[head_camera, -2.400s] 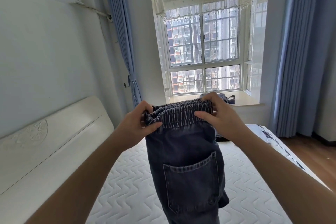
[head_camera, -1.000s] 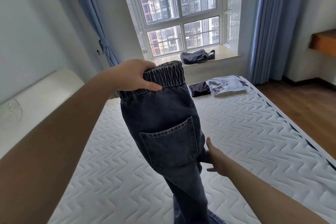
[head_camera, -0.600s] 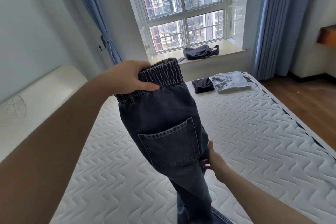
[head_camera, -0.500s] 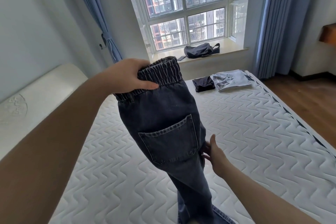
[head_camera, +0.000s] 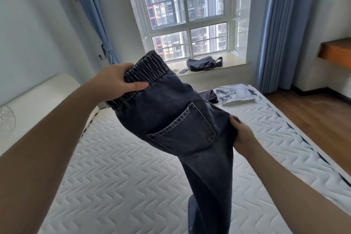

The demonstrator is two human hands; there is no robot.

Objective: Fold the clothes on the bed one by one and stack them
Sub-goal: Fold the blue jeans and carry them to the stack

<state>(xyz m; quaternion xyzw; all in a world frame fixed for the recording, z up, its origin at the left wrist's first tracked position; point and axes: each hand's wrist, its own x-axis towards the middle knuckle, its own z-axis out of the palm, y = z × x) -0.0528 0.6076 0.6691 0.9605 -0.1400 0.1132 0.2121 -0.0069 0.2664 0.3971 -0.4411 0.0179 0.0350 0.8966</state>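
The left hand [head_camera: 115, 81] is gripping the elastic waistband of the jeans [head_camera: 182, 125]: the thumb is lying flat across the front of the gathered band and the other fingers are curling behind it, so the band is bunching inside the hand. The right hand [head_camera: 240, 135] is holding the jeans lower, at the seat edge just beside the back pocket [head_camera: 185, 131]; the thumb is pressing on the front of the cloth and the other fingers are hiding behind the denim. Between the two hands the jeans are hanging tilted in the air above the mattress [head_camera: 117, 176], with the waistband high toward the headboard [head_camera: 38, 97] side and the legs dropping down to the near edge of the bed, out of view at the bottom.

At the far corner of the mattress, a folded light blue garment [head_camera: 235, 94] is lying, and a folded dark garment [head_camera: 209, 96] is lying just beside it, partly behind the jeans. Beyond the bed, a dark bag [head_camera: 204, 63] and a phone [head_camera: 183, 71] are resting on the windowsill [head_camera: 233, 64]. Blue curtains [head_camera: 279, 30] are hanging at both sides of the window.
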